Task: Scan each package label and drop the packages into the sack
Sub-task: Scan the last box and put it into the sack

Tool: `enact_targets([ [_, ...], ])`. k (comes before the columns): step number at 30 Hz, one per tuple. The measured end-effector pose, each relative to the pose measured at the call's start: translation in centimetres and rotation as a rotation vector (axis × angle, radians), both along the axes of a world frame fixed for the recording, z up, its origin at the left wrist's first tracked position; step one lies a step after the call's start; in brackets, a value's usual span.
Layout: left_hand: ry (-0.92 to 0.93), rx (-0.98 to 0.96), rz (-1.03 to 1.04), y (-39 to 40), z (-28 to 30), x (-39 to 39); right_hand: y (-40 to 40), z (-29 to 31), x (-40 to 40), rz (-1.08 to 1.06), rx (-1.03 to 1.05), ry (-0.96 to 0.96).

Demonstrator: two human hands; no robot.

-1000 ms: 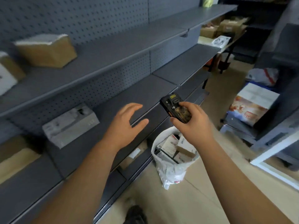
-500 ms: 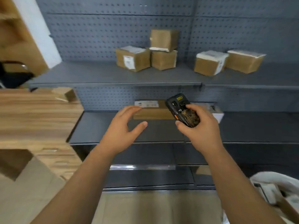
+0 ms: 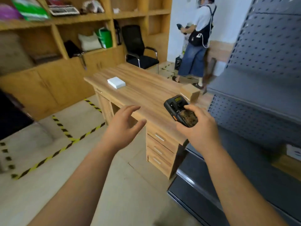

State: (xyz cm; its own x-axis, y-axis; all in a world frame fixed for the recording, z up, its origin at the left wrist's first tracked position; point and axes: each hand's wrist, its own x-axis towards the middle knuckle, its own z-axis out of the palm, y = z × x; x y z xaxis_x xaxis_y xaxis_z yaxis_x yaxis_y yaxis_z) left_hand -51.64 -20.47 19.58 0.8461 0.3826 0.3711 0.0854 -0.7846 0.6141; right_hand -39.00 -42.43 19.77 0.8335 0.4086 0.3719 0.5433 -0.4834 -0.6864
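Packages: two in view, both on the desk [image 3: 146, 95]. The white box [image 3: 116, 82] sits near the far left end; the brown box [image 3: 190, 92] sits at the right edge, just beside the rack [image 3: 260, 88]. We see no sack in this view.

Left hand [image 3: 123, 126]: empty, fingers spread and relaxed, raised over the near desk edge, touching nothing.

Right hand [image 3: 200, 128]: curled round the scanner [image 3: 180, 110], thumb on its face, screen end pointing toward the desk.

Risks, as we judge them: the brown box stands close to the desk corner, so a careless reach could knock it off into the gap by the rack. A scan taken at an angle to a label we cannot see here could fail. With the sack out of sight, a blind drop would miss.

Room: open floor on the left, with striped tape [image 3: 65, 132]. The desk corner and drawers [image 3: 160, 150] stand close ahead, and the rack closes off the right. A chair [image 3: 138, 49] and a second person [image 3: 197, 43] stand well beyond the desk.
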Motion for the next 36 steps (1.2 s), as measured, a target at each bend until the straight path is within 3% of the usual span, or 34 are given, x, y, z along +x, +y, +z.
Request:
enact_targets([
  [9, 0.065, -0.004, 0.264, 16.4, 1.4, 3.7, 20.3, -0.5, 8.5, 0.179, 0.026, -0.001],
  [15, 0.067, -0.016, 0.256, 25.3, 0.9, 10.2, 28.8, -1.0, 14.8, 0.156, 0.013, 0.033],
  [19, 0.078, -0.051, 0.109, 31.1, -0.7, 18.3, 32.3, -2.5, 19.9, 0.024, 0.008, 0.08],
  [24, 0.083, -0.057, -0.202, 34.4, -1.3, 30.5, 32.3, -3.8, 25.1, -0.295, -0.058, 0.105],
  [29, 0.144, 0.009, -0.527, 33.1, -2.5, 41.1, 28.7, -4.9, 27.5, -0.587, -0.121, 0.155],
  [36, 0.237, 0.044, -0.79, 27.3, -7.3, 52.7, 23.7, -8.8, 30.9, -0.867, -0.107, 0.236],
])
